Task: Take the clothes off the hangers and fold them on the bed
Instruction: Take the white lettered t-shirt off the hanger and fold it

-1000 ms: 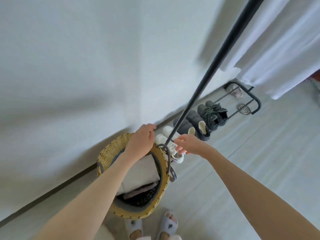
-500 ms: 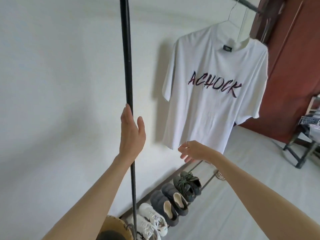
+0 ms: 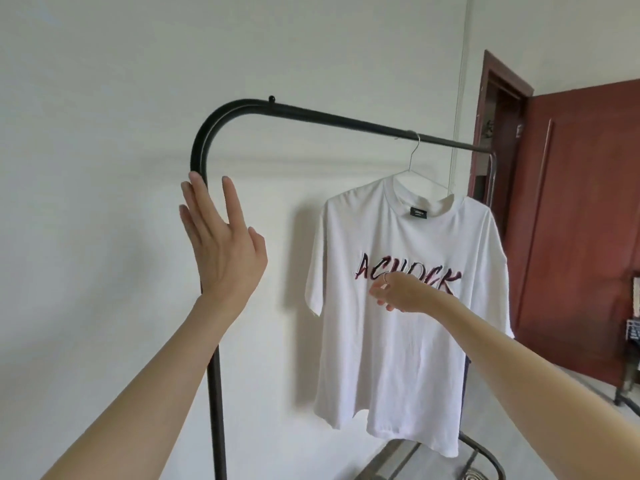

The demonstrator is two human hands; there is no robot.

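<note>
Head view looks up at a black clothes rack (image 3: 311, 114) standing against a white wall (image 3: 86, 133). Its top bar runs from a rounded corner at the left toward the right, and its left upright drops straight down to the bottom edge of the picture.

1 white T-shirt (image 3: 398, 358) hangs on a thin wire hanger (image 3: 414, 157), whose hook sits over the top bar near its right end. Dark red and black lettering crosses the chest of the shirt, and a small black label shows inside the back of the collar. A dark garment edge peeks out behind the shirt's right side; what it is cannot be told.

The left hand (image 3: 225, 251) is raised with its back to the camera, fingers straight and slightly spread, holding nothing. It lies in front of the left upright just below the rounded corner; whether the palm touches the pole cannot be told.

The right hand (image 3: 401, 292) is stretched out in front of the lettering on the shirt, fingers loosely bent and relaxed, a ring on 1 finger. It grips nothing, and whether the fingertips touch the cloth cannot be told.

At the right, a dark red door (image 3: 581, 220) stands open beside a doorway.
</note>
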